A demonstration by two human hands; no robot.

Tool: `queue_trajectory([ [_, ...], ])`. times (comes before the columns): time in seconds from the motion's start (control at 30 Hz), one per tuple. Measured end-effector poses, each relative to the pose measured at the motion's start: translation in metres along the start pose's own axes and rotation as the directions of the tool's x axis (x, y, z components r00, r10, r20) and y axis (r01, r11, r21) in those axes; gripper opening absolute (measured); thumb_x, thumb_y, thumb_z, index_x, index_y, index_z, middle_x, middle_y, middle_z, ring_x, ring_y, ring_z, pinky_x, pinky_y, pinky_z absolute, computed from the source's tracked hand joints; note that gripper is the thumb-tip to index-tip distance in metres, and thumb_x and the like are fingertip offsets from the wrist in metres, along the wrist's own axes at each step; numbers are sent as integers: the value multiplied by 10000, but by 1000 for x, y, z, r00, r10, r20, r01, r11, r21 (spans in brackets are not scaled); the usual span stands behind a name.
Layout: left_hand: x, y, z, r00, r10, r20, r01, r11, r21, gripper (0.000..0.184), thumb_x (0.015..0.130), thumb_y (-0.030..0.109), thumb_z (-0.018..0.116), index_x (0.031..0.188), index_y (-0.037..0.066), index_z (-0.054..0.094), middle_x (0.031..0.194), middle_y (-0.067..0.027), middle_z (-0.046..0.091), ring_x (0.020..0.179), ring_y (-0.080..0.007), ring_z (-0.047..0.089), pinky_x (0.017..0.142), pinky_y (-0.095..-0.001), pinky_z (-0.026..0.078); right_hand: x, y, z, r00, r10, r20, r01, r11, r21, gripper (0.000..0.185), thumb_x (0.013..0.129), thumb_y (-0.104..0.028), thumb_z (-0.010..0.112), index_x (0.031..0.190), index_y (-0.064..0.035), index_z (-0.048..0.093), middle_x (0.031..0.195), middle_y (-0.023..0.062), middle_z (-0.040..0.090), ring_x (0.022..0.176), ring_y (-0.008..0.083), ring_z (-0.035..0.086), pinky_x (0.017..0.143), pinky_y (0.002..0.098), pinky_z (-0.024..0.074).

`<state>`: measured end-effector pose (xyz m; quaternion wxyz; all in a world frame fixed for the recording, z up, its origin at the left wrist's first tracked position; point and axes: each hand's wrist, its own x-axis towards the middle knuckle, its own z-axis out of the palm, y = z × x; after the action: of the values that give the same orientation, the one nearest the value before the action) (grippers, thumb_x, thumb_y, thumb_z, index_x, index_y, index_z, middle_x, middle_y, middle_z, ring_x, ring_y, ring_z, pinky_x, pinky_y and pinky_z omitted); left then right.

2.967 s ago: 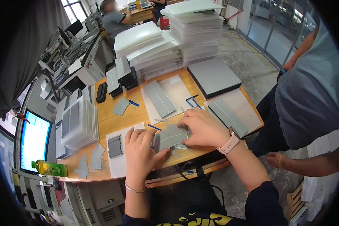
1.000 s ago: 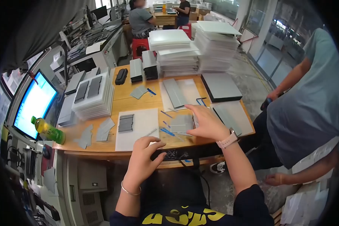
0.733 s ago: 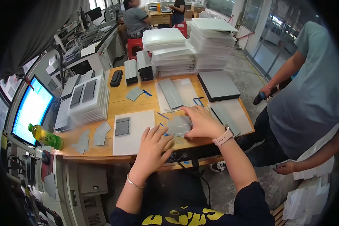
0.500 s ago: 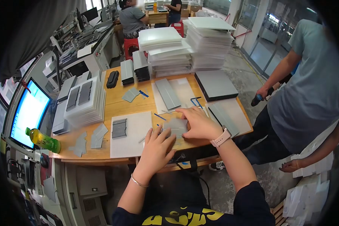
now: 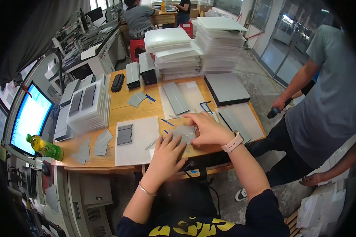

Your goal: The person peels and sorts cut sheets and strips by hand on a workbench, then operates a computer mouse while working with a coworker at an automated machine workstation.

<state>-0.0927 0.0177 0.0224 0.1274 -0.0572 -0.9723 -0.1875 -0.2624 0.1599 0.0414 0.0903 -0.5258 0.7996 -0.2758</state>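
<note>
Spanning wide at the three o'clock end of a grey sheet [image 5: 186, 133], your right hand [image 5: 209, 128] curves thumb and fingers about it; firm grip or light touch, cannot tell. Your left hand [image 5: 169, 155] lies at seven to eight, fingers spread, covering part of the sheet's near side; contact unclear. Sheet is the dial's centre, near the table [image 5: 95, 160] edge at six: uneven pressure could skew it, and a pull toward you could carry it over that edge. Watch loose bits: a blue strip [image 5: 167, 122] at ten to eleven could slip beneath and stop it lying flat; a pale strip [image 5: 150, 145] at eight, just beside your left fingers, could be swept off by a sideways drag. At nine, dark grey pieces [image 5: 125, 135] on a white board [image 5: 124, 157]; a wide elbow or wrist could scatter them. At twelve, a long grey panel [image 5: 176, 98], likely to shift if your right knuckles push forward. Farther at nine, a bottle [image 5: 47, 149] near the table's corner; a bump there could tip it, and a leak might wet nearby cut pieces [image 5: 103, 143]. Beyond, at twelve to one, tall white stacks [image 5: 218, 49] have uneven edges; a table jolt could slide upper sheets.
</note>
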Motion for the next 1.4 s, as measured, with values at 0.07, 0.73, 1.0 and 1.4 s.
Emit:
queue_trajectory([
  [0.07, 0, 0, 0, 1000, 7, 3, -7, 1000, 1, 499, 769, 248, 691, 1225, 86, 570, 1332, -133, 488, 1300, -359, 371, 1089, -518, 233, -1, -3, -1, 1000, -17, 3, 17, 1000, -3, 772, 572, -181, 766, 1283, -94, 477, 996, 104, 615, 1020, 308, 509, 938, 384, 383],
  [0.73, -24, -1, -35, 958, -115, -264, 93, 991, -93, 427, 715, 73, 688, 1136, 84, 620, 1260, -150, 525, 1259, -348, 434, 1082, -494, 258, 8, 3, 0, 995, -76, 71, 80, 995, -51, 756, 580, -181, 763, 1278, -86, 490, 1031, 113, 550, 1014, 290, 482, 914, 353, 379],
  [1.0, -62, -11, -50, 904, -255, -344, 246, 967, -70, 374, 701, 34, 685, 1072, 69, 647, 1206, -136, 558, 1227, -334, 472, 1070, -481, 286, 8, -1, -6, 991, -54, 126, 65, 994, -88, 661, 599, -217, 750, 1211, -65, 553, 1043, 124, 551, 1029, 295, 483, 930, 361, 380],
  [1.4, -222, -52, -30, 644, -508, -571, 548, 828, -119, 380, 747, 82, 648, 1121, 45, 590, 1056, -145, 566, 986, -338, 543, 868, -393, 443, -37, -127, 43, 698, -555, 452, 214, 764, 609, 604, 732, -33, 727, 1285, -18, 485, 1025, 96, 560, 949, 187, 553, 865, 309, 445],
])
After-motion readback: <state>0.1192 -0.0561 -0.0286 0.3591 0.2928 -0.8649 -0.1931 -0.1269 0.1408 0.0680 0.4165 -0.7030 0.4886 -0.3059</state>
